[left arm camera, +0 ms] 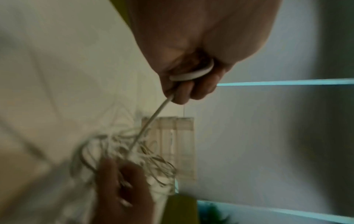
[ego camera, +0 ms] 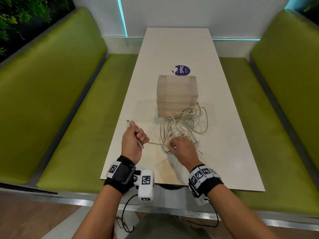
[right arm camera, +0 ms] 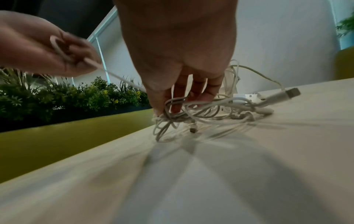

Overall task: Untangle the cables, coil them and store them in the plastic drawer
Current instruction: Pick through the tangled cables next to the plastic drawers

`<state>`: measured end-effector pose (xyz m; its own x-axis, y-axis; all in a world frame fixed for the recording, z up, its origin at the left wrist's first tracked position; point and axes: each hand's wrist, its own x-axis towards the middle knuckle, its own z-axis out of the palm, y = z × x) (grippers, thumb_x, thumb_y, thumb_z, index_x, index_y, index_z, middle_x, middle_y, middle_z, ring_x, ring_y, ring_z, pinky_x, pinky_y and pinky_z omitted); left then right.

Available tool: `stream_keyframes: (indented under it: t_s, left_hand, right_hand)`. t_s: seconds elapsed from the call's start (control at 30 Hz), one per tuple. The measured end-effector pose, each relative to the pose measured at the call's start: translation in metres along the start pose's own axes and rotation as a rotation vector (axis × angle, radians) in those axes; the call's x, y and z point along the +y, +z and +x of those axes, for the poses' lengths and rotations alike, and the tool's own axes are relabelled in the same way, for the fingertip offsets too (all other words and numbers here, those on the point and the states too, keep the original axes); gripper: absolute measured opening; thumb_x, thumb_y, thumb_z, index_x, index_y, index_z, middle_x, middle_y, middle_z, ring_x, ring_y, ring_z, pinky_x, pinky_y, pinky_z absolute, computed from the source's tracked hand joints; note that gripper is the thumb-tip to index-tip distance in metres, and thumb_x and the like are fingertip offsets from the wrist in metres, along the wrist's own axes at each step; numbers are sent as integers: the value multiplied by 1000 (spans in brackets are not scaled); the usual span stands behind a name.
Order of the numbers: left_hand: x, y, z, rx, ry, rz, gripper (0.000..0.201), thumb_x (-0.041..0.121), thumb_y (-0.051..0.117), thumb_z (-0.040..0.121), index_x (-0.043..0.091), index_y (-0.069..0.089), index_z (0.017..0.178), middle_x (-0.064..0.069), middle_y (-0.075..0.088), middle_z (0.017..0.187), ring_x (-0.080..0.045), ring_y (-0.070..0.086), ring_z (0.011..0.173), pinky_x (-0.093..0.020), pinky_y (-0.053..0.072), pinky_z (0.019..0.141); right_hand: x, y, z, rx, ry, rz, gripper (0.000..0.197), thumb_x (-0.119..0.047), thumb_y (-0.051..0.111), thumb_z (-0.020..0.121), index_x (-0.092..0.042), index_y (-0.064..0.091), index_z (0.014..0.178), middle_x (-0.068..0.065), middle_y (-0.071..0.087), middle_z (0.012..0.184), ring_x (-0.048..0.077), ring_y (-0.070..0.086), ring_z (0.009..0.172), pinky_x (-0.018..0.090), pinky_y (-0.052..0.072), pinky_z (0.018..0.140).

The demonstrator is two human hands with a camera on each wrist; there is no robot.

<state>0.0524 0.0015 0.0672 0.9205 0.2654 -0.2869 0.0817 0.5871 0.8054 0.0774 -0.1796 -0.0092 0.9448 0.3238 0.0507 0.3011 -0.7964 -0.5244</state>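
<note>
Purple sticker [ego camera: 182, 70] on the white table [ego camera: 224, 152] reads "ClayG". Just in front of it stands the see-through plastic drawer [ego camera: 177, 95]; I cannot tell what is inside. Left hand [ego camera: 133, 140] is raised, fingers curled around 1 white cable [ego camera: 155, 143]. Right hand [ego camera: 183, 147] reaches down, fingers pinching the tangled cables [ego camera: 186, 125] beside the drawer.

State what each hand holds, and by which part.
The left hand grips one white cable near its plug end, a loop inside the grip. The right hand pinches strands at the near edge of the cable tangle.
</note>
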Motion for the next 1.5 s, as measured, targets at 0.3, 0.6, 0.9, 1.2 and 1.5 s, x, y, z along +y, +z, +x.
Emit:
stream_keyframes:
  t_s: [0.3,0.6,0.9,1.2,1.5]
  left_hand:
    - [-42,-15,5,-458,10,1180,41,28,76,78,26,56,114,-3,62,86,-10,53,71,-18,41,65]
    - [-28,-9,12,-354,293,1139,14,16,59,92,13,65,80,2,62,68,2,52,59,-16,37,59]
    - [-22,3,-6,-238,-99,169,22,23,36,99,16,44,81,3,60,61,-16,65,72,-16,22,35]
    - [-39,-18,11,-371,-11,1270,30,41,75,76,18,65,93,-2,68,85,-14,55,68,-26,43,62]
    - [-34,3,-2,-440,-9,947,44,23,64,89,5,37,59,4,30,56,-11,26,51,-25,23,50]
  right_hand:
    - [-17,-11,-2,-27,-38,37,22,-27,51,94,-19,72,97,1,67,95,23,50,94,32,39,80]
    - [-6,-7,0,-8,-52,-100,17,-26,55,92,-14,60,102,4,63,103,29,50,96,39,40,77]
    - [8,-3,1,-43,-58,-74,16,-25,53,92,-17,62,103,2,62,104,29,48,97,42,43,79]
    - [5,-12,5,-110,4,6,20,-26,53,93,-13,58,108,2,58,112,23,44,107,31,36,85]
    - [4,-8,6,-79,-29,-86,27,-36,51,93,-13,57,104,4,60,105,26,47,100,36,39,80]
